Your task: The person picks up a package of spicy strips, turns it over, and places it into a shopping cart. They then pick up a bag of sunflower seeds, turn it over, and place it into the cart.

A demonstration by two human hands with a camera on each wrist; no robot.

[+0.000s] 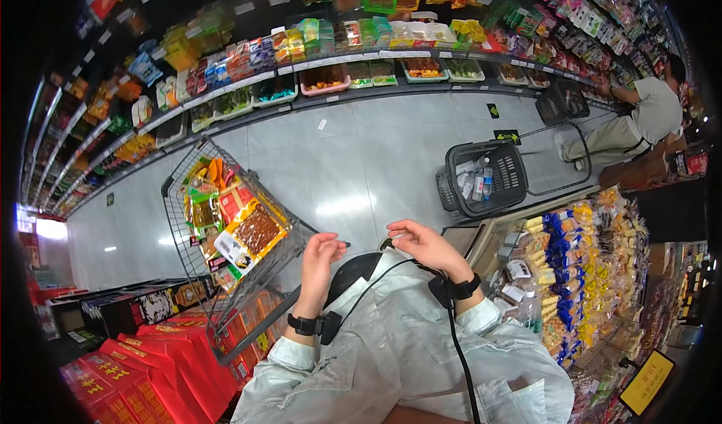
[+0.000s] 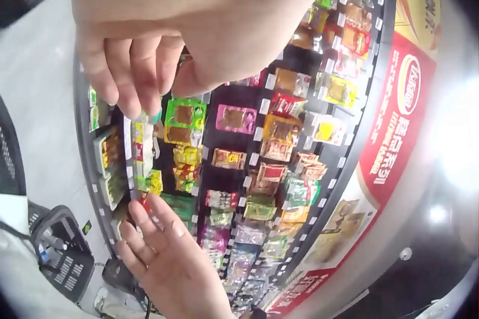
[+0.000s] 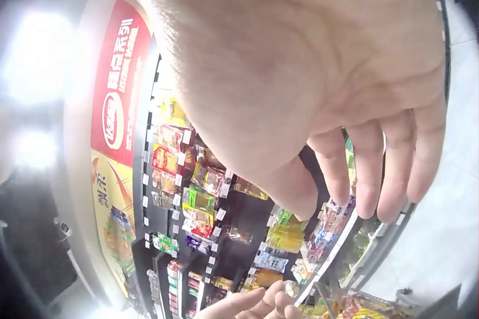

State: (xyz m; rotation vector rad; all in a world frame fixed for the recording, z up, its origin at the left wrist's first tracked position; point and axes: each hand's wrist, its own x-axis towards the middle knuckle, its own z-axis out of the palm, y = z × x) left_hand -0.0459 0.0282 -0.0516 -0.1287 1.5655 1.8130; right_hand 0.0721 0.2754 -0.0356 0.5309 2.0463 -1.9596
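In the head view my left hand (image 1: pixel 320 262) is raised in front of my body with its fingers loosely bent and nothing in them. Opposite it, a short gap away, hovers my right hand (image 1: pixel 429 249), also holding nothing. Nearest to the left hand stands a wire shopping cart (image 1: pixel 197 270) filled with packaged snacks, a brown-and-yellow pack (image 1: pixel 259 231) on top. The left wrist view shows the left hand (image 2: pixel 187 20) large with relaxed fingers, the right palm (image 2: pixel 179 267) facing it. Close up in the right wrist view, the right hand (image 3: pixel 299 65) has its fingers extended.
A grey basket (image 1: pixel 481 176) with bottles stands on the floor, a long handle reaching right. Another person (image 1: pixel 654 112) bends by a dark basket (image 1: pixel 562 102). Snack shelves (image 1: pixel 361 56) curve across the back. Bagged goods (image 1: pixel 579 274) are stacked at right, red boxes (image 1: pixel 113 386) at lower left.
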